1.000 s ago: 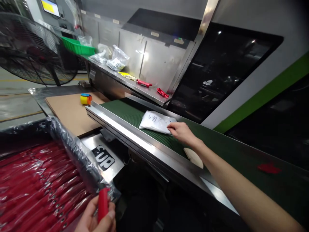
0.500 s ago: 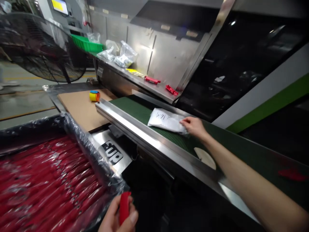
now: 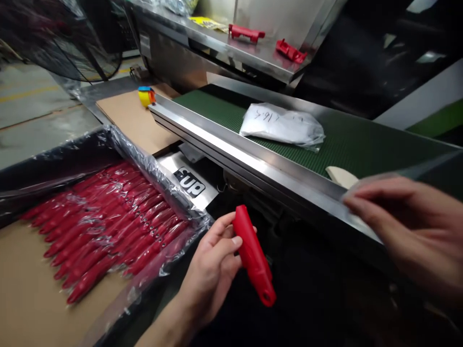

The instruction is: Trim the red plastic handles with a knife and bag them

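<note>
My left hand [image 3: 213, 265] grips a long red plastic part [image 3: 253, 255] near its upper end. The part tilts, its lower end with a small hole pointing down and right. At the right, my right hand [image 3: 408, 226] is pinched and blurred, with a thin clear plastic bag [image 3: 376, 180] at its fingertips. On the green conveyor belt [image 3: 361, 149] lies a white pack of plastic bags [image 3: 282, 124] with handwriting on it. A cream-coloured rounded piece [image 3: 342, 177] is on the belt near my right hand, partly hidden.
At the left, a plastic-lined box [image 3: 152, 166] holds rows of bagged red parts [image 3: 112, 217]. A metal rail [image 3: 231, 149] edges the belt. Two red pieces [image 3: 246, 33] lie on the metal shelf [image 3: 213, 41]. A yellow tape roll [image 3: 145, 97] rests on cardboard; a fan [image 3: 72, 38] stands behind.
My right hand has left the white pack and drawn back right and nearer, a clear bag in its fingers. My left hand has risen with the red part. The view has tilted down.
</note>
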